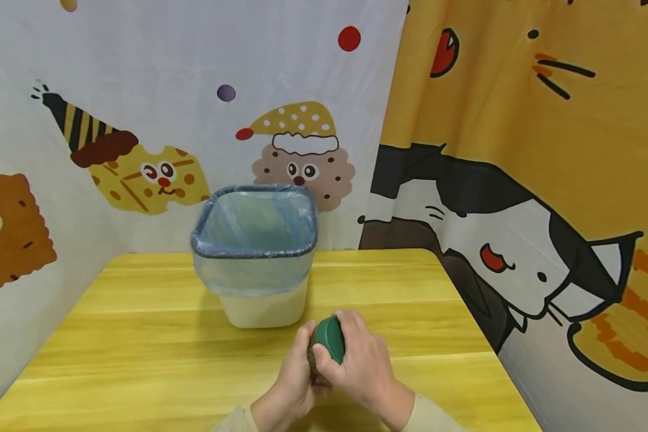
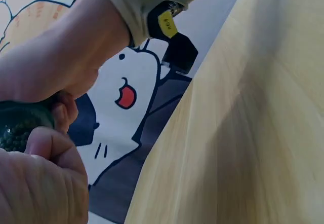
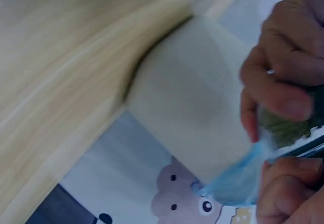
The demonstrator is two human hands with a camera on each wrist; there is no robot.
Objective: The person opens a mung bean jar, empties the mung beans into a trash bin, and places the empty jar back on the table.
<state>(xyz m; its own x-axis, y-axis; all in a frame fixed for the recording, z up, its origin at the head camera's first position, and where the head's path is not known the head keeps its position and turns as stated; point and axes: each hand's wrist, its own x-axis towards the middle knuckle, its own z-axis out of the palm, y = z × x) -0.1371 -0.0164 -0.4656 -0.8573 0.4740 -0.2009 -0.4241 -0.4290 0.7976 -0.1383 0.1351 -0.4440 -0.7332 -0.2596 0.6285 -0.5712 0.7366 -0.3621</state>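
Fingers of the left hand (image 1: 294,378) are curled round the body of a small clear jar (image 1: 311,355), with little gap left between them and its side, while the right hand (image 1: 364,357) grips the jar's dark green lid (image 1: 332,337), its thumb on the near left of it and its fingers bent over the far right. The jar is held tilted between the 2 hands, above the near part of the yellow wood-grain table (image 1: 140,360); brownish-green granules (image 3: 286,128) show through its wall in the right wrist view. Both wrists come out of pale sleeves (image 1: 429,414), and the left wrist view shows a black device (image 2: 180,51) with a yellow label (image 2: 167,24) at the right cuff. Beyond the hands, to the far left of them and well apart from the lid, a cream bin (image 1: 267,311) stands upright on the table, a translucent blue liner (image 1: 254,277) folded down over its rim. Behind the table hangs a white cloth (image 1: 167,48) printed with 3 cartoon snacks, 2 of them in hats; on the right, a yellow curtain (image 1: 480,114) carries a large black-and-white cat's face.
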